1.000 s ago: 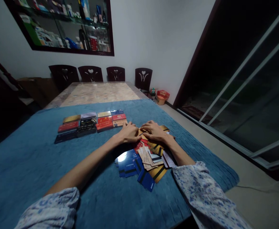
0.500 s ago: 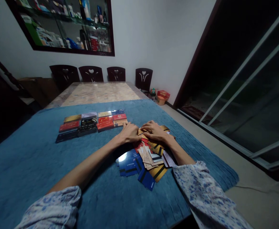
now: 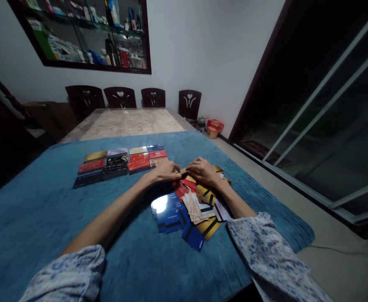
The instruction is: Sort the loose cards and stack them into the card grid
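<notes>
Near the surface's (image 3: pixel 130 260) right edge, both hands are working at the far side of the loose cards (image 3: pixel 194 209). The left hand (image 3: pixel 165 171) is shifting leftward from its earlier place closer to the right hand (image 3: pixel 202 171); its thumb and fingers are apparently pinching one end of a tan card (image 3: pixel 184 170). The right hand is keeping its position, fingers curling at the other end; whether it is gripping cannot be told. Red cards (image 3: pixel 180 189) are now showing more fully below. In judgement, the tan card is being handled separately from the pile. Ordered stacks (image 3: pixel 138 162) are lying beyond, leftward, unchanged.
</notes>
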Tool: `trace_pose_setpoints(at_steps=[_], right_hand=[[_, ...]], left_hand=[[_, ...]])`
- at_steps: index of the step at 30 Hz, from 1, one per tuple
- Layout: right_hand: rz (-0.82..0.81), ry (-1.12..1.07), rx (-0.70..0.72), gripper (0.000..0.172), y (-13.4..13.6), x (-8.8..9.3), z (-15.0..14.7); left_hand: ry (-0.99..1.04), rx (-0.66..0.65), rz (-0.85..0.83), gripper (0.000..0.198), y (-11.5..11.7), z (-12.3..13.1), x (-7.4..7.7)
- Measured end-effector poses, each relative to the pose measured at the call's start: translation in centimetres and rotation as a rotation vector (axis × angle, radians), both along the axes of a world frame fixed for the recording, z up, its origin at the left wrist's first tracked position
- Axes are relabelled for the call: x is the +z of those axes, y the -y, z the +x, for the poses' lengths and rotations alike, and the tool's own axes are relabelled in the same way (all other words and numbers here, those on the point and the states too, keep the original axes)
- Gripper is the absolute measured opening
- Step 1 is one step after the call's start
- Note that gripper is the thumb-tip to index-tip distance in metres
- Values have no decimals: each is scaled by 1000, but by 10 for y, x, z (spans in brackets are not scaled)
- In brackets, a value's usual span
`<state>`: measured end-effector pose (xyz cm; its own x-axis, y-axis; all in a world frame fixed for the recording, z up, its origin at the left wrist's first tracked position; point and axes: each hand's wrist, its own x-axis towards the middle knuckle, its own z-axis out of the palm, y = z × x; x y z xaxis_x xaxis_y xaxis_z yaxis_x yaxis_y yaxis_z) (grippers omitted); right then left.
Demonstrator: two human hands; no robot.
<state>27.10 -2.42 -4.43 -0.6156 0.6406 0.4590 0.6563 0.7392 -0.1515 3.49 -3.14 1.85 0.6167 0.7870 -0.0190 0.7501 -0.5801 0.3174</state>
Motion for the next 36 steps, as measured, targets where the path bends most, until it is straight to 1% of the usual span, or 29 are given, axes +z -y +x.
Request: trace_pose_setpoints(at_steps=[3, 7, 11, 15, 21, 27, 31, 34, 36], right_hand=[[52, 7, -48, 22, 1, 0, -1], [91, 5, -142, 21, 7, 4, -7], [59, 19, -194, 23, 12, 9, -11], [23, 10, -230, 24, 14, 12, -12], [22, -12, -265, 27, 14, 13, -13], [16, -34, -247, 33, 14, 13, -16], [34, -41, -266, 32, 16, 13, -18], [35, -19, -276, 30, 16, 12, -19], [27, -1, -278, 30, 16, 12, -19]], left_hand=[[40, -37, -11, 38, -7, -5, -3], [83, -61, 33, 34, -13, -10, -4], [117, -63, 86, 32, -15, -12, -3], [105, -62, 123, 36, -16, -12, -2], [118, -84, 164, 36, -19, -13, -5], [147, -81, 160, 38, -22, -14, -14], [164, -46, 181, 40, -18, -12, -17], [160, -4, 208, 43, -14, -11, -16], [148, 15, 221, 42, -11, -11, -15]])
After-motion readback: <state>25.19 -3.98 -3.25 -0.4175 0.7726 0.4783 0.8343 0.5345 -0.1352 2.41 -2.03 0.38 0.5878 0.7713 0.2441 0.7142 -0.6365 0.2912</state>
